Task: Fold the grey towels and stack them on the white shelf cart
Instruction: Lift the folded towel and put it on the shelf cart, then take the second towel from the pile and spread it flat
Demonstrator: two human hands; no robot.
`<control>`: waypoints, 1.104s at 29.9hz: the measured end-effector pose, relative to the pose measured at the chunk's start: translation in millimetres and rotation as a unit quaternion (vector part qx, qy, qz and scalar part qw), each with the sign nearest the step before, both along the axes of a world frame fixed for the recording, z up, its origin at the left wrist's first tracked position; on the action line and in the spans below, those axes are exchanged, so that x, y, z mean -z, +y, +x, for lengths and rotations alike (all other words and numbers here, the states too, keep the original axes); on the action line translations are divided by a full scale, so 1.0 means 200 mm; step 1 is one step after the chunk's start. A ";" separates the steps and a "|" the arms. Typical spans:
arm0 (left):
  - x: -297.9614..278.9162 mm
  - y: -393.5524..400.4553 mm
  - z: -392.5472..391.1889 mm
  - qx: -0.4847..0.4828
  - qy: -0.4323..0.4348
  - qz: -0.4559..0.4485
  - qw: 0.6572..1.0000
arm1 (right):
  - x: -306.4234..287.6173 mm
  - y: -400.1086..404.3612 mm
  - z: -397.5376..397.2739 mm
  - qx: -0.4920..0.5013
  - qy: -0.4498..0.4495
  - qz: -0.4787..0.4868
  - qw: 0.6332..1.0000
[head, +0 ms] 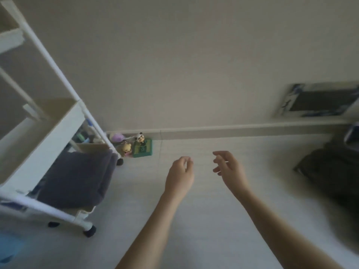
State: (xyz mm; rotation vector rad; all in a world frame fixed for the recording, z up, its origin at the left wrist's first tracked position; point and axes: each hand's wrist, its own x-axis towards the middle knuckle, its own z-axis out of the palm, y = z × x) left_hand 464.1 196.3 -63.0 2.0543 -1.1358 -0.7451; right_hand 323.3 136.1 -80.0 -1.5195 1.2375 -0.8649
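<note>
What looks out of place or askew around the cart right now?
Nothing stands out. The folded grey towels lie flat on the white shelf cart's lower shelf. Both the left hand and right hand hold nothing. The image is blurred.

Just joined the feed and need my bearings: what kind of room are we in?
Probably a room in a home. A white shelf cart on castors holds folded grey towels, and small toy figures sit on the pale floor by the baseboard.
</note>
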 end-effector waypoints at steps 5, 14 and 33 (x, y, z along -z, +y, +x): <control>0.01 -0.15 -0.60 0.117 0.029 0.013 0.993 | -0.01 0.07 -0.70 0.145 0.009 0.008 0.989; 0.05 -0.34 -1.54 0.239 0.117 0.020 0.964 | 0.02 0.13 -1.63 0.297 0.043 -0.021 0.954; 0.04 -0.91 -2.19 -0.040 0.492 -0.020 0.869 | 0.00 -0.13 -2.25 0.205 0.125 -0.038 0.970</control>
